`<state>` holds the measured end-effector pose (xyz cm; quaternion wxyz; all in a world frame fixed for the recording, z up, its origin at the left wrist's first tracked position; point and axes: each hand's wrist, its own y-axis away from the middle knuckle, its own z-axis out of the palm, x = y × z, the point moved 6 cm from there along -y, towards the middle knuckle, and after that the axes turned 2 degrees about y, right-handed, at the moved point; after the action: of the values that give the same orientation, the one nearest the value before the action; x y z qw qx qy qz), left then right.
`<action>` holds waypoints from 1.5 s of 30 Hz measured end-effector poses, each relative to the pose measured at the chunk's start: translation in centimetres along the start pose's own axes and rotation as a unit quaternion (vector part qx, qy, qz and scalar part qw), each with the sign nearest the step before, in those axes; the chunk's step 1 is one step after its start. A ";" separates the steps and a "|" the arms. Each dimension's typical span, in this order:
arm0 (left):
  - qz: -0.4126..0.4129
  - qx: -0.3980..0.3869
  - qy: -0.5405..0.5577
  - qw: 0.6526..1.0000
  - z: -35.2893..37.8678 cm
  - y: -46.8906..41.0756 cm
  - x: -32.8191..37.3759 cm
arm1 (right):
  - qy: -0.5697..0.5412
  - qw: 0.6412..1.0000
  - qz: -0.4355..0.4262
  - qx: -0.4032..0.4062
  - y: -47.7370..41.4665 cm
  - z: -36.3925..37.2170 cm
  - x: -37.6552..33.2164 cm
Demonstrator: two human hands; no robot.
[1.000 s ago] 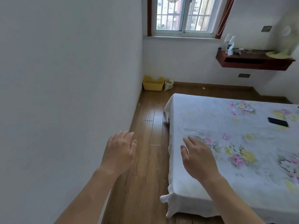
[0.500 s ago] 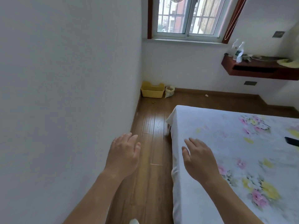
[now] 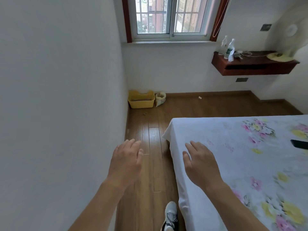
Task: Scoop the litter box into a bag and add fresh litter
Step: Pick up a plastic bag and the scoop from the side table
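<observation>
litter box (image 3: pixel 141 101): far corner, long axis along window wall | left hand (image 3: pixel 125 162), right hand (image 3: pixel 200 165): fingers relaxed, empty

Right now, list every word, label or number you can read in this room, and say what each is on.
No text here can be read.
bottle on the shelf: green label, too small and blurred to read.
bag beside the yellow box: no legible print.
phone on the bed: dark, nothing readable on it.
</observation>
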<state>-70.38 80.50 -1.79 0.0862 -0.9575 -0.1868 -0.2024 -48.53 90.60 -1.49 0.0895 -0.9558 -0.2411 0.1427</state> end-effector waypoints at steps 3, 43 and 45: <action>-0.002 -0.001 -0.011 1.000 1.2 -5.7 -0.6 | -0.003 1.000 -0.007 -0.001 -5.4 2.0 1.0; 0.097 -0.071 -0.010 0.993 8.0 -82.7 -2.5 | 0.007 0.987 0.153 -0.043 -73.1 18.4 11.7; 0.103 -0.074 -0.020 0.992 9.0 -86.8 -1.6 | 0.000 0.985 0.164 -0.048 -76.4 19.7 13.6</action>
<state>-102.56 161.62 -2.84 0.0320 -0.9791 -0.0737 -0.1868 -76.55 165.57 -4.82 0.0192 -0.9856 -0.0874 0.1438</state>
